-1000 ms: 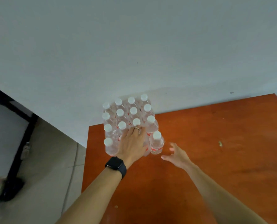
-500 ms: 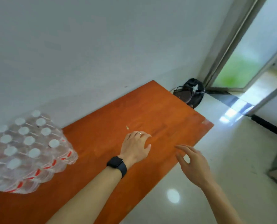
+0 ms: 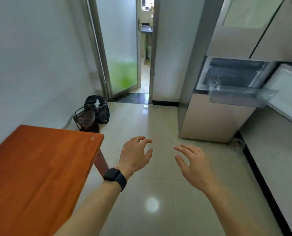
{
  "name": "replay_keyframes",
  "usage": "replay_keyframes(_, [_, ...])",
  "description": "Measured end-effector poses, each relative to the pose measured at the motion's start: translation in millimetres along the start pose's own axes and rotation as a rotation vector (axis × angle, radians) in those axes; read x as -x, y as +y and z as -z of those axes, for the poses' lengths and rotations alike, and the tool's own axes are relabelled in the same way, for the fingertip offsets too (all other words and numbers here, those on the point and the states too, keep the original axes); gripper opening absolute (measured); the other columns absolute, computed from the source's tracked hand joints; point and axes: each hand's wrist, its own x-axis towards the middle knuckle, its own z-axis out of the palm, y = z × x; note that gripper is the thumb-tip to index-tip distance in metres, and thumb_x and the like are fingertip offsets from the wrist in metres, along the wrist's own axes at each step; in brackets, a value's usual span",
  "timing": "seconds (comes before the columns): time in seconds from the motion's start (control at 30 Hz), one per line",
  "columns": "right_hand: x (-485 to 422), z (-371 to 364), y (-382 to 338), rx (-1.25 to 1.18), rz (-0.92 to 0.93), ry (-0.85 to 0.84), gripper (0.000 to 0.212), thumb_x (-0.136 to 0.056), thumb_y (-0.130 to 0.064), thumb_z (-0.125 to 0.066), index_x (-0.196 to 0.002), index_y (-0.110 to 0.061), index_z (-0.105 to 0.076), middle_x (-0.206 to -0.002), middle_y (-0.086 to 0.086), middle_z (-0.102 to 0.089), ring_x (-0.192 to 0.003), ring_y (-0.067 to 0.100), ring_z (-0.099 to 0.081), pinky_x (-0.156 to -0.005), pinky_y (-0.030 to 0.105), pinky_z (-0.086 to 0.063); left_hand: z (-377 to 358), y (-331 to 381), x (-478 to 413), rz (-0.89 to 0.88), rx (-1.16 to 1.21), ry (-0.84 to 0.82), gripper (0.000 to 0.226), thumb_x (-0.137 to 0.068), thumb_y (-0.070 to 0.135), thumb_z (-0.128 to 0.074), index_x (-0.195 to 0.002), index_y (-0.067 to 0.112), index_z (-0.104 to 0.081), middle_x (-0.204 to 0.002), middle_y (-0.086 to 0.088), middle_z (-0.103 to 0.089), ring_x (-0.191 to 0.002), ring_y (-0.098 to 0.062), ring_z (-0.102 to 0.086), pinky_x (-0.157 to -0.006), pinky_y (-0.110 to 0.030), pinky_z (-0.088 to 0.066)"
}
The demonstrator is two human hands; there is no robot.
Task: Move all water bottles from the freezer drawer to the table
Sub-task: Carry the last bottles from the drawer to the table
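Both my hands hang over the tiled floor and hold nothing. My left hand [image 3: 136, 155], with a ring and a black watch at the wrist, has loosely curved fingers just right of the orange wooden table [image 3: 39, 167]. My right hand [image 3: 193, 163] is spread with relaxed fingers. At the right stands the fridge [image 3: 215, 120] with its clear freezer drawer [image 3: 240, 97] pulled out; I cannot see what lies inside it. No water bottles are in view.
A black bag and wire basket [image 3: 92, 111] sit on the floor by the white wall behind the table. A glass door and an open doorway [image 3: 144, 79] lie ahead. A white counter [image 3: 288, 99] runs along the right side.
The view has swung right, from the bottles on the table to the fridge. My left hand left the bottle pack and table top; both hands now hang over the floor.
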Motion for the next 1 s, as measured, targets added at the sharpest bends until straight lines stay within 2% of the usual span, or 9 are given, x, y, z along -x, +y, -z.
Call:
replay_keyframes(0.17, [-19.8, 44.9, 83.7, -0.017, -0.11, 0.132, 0.035, -0.097, -0.039, -0.057, -0.132, -0.032, -0.062, -0.136, -0.009, -0.059, -0.132, 0.015, -0.043, -0.112, 0.03, -0.031, -27.1, 88.7, -76.9, -0.179, 0.008, -0.029, 0.042, -0.098, 0.048, -0.052, -0.139, 0.038, -0.055, -0.147, 0.006, -0.052, -0.137, -0.016, -0.042, -0.115, -0.036, -0.033])
replay_keyframes(0.33, [-60.5, 80.1, 153.0, -0.037, -0.202, 0.192, 0.036, -0.098, -0.036, -0.057, -0.134, -0.03, -0.062, -0.14, -0.007, -0.056, -0.136, 0.018, -0.041, -0.117, 0.035, -0.028, -59.8, 150.5, -161.0, -0.294, 0.006, -0.061, 0.041, -0.099, 0.047, -0.051, -0.139, 0.037, -0.055, -0.147, 0.006, -0.051, -0.136, -0.016, -0.043, -0.113, -0.036, -0.032])
replay_keyframes(0.47, [-111.1, 113.1, 211.6, -0.014, -0.259, 0.218, 0.037, -0.099, -0.034, -0.056, -0.135, -0.03, -0.06, -0.142, -0.006, -0.055, -0.138, 0.019, -0.038, -0.116, 0.029, -0.022, -92.1, 195.2, -245.1, -0.361, 0.009, -0.074, 0.041, -0.099, 0.045, -0.051, -0.139, 0.036, -0.055, -0.144, 0.005, -0.053, -0.132, -0.016, -0.047, -0.111, -0.037, -0.034])
replay_keyframes(0.63, [-181.1, 161.5, 287.2, -0.004, -0.321, 0.223, 0.036, -0.099, -0.037, -0.055, -0.134, -0.033, -0.061, -0.141, -0.01, -0.055, -0.138, 0.015, -0.037, -0.114, 0.025, -0.022, -126.5, 250.5, -351.3, -0.375, 0.026, -0.112, 0.041, -0.097, 0.045, -0.051, -0.136, 0.035, -0.056, -0.141, 0.004, -0.055, -0.131, -0.019, -0.048, -0.108, -0.037, -0.038])
replay_keyframes(0.77, [-232.9, 190.7, 343.9, -0.004, -0.357, 0.238, 0.037, -0.098, -0.04, -0.054, -0.134, -0.033, -0.061, -0.141, -0.01, -0.055, -0.135, 0.014, -0.04, -0.115, 0.031, -0.029, -146.2, 289.5, -422.6, -0.382, 0.044, -0.157, 0.04, -0.098, 0.043, -0.052, -0.137, 0.033, -0.056, -0.141, 0.001, -0.055, -0.132, -0.022, -0.046, -0.108, -0.041, -0.038])
replay_keyframes(0.93, [-290.4, 205.8, 403.6, -0.024, -0.385, 0.21, 0.039, -0.098, -0.043, -0.053, -0.136, -0.036, -0.058, -0.14, -0.014, -0.054, -0.134, 0.012, -0.04, -0.109, 0.023, -0.028, -168.4, 328.9, -492.2, -0.372, 0.065, -0.193, 0.041, -0.099, 0.042, -0.051, -0.138, 0.031, -0.054, -0.141, 0.0, -0.053, -0.13, -0.021, -0.047, -0.103, -0.04, -0.042])
replay_keyframes(1.0, [-319.0, 208.9, 425.9, -0.037, -0.367, 0.186, 0.039, -0.098, -0.042, -0.054, -0.136, -0.034, -0.058, -0.139, -0.013, -0.055, -0.133, 0.012, -0.041, -0.111, 0.028, -0.032, -180.0, 342.3, -520.0, -0.353, 0.083, -0.213, 0.041, -0.099, 0.042, -0.052, -0.139, 0.033, -0.053, -0.142, 0.001, -0.052, -0.131, -0.02, -0.046, -0.104, -0.043, -0.045])
